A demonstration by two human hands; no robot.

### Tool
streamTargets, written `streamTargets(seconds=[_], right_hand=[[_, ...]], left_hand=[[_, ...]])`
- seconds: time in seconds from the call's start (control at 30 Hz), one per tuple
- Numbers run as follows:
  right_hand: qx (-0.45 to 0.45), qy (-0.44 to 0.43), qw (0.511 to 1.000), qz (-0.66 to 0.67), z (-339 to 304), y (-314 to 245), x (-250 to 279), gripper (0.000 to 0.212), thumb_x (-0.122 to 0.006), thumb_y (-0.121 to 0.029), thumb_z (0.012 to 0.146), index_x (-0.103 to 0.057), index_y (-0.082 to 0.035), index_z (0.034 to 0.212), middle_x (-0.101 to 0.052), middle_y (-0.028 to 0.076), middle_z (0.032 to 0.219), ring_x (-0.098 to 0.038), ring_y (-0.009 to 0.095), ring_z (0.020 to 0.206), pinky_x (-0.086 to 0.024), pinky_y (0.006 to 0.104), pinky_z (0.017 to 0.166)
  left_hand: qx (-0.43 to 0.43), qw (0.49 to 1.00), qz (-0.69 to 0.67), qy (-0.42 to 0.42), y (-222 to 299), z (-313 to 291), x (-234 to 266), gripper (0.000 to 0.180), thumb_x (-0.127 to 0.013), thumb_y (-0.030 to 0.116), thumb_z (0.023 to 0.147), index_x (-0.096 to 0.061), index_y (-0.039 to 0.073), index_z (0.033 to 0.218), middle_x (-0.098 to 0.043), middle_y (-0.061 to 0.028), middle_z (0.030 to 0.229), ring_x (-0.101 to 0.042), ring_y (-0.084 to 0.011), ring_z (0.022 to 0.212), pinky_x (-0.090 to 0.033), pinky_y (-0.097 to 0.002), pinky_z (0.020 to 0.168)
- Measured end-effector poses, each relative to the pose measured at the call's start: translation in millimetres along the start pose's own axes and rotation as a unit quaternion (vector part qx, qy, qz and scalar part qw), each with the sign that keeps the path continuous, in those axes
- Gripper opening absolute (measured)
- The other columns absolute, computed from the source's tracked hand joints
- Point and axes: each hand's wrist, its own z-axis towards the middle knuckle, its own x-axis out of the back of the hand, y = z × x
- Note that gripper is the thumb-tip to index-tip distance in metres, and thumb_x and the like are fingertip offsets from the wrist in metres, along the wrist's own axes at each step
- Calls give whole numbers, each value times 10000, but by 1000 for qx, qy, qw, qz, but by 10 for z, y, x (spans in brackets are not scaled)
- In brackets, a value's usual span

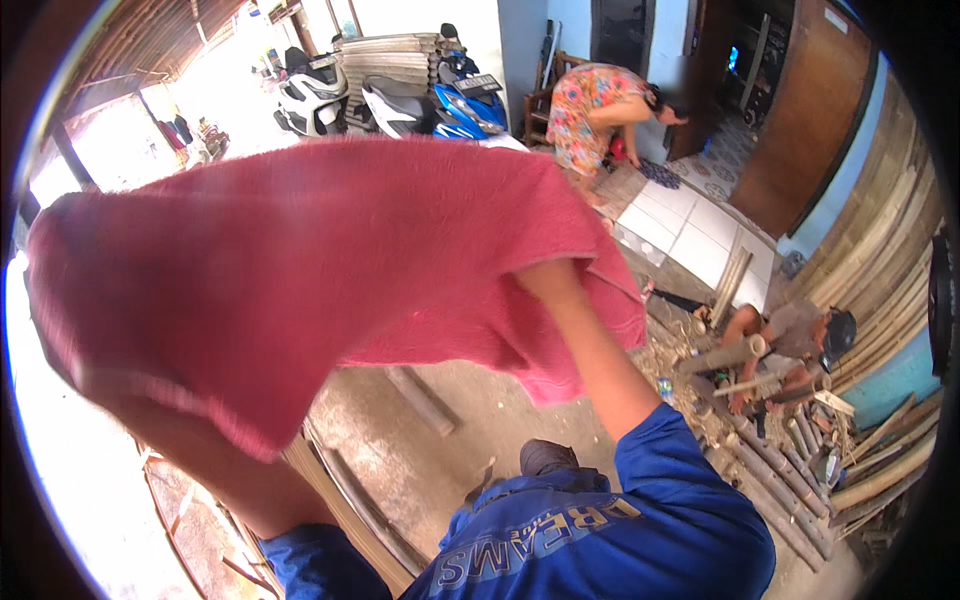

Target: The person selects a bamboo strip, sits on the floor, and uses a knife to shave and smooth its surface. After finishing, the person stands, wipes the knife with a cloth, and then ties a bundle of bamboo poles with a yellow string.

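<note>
A red towel [300, 260] is lifted and spread wide across the view in front of me, slightly blurred by motion. My left forearm [225, 475] rises beneath its left end, and the cloth covers my left hand completely. On the other side, my right hand [548, 280] reaches into the towel's right end and holds it up. Only the wrist and back of that hand show; folds hide the fingers. Loose cloth sags between my arms and hangs past my right wrist.
A person [600, 105] bends near an open doorway [735, 110]. Lower right, another person [800, 340] sits low among bamboo poles [775, 470] and shavings. Parked motorbikes [400, 105] stand at the back. A short pole [420, 400] lies on the concrete floor [375, 450] below the towel.
</note>
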Motion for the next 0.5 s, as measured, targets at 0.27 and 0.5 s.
streamTargets(seconds=[0.27,0.5], right_hand=[[72,195,978,-11,2093,1451,-967,688,-757,-230,865,-470,30,1434,-606,278,1328,-555,450,1294,-369,499,1146],[103,94,986,86,4293,1751,-2669,370,-731,-181,904,-596,15,1186,-667,210,1100,-629,421,1084,-483,488,944]], left_hand=[[35,998,-34,-50,-2462,1257,-545,381,-570,264,1071,-612,-42,1294,-694,-153,1167,-694,-235,1051,-593,-375,896],[94,990,-78,63,-4261,2259,-1162,252,-624,212,1043,-659,24,1208,-721,-126,1074,-717,-219,932,-611,-352,770]])
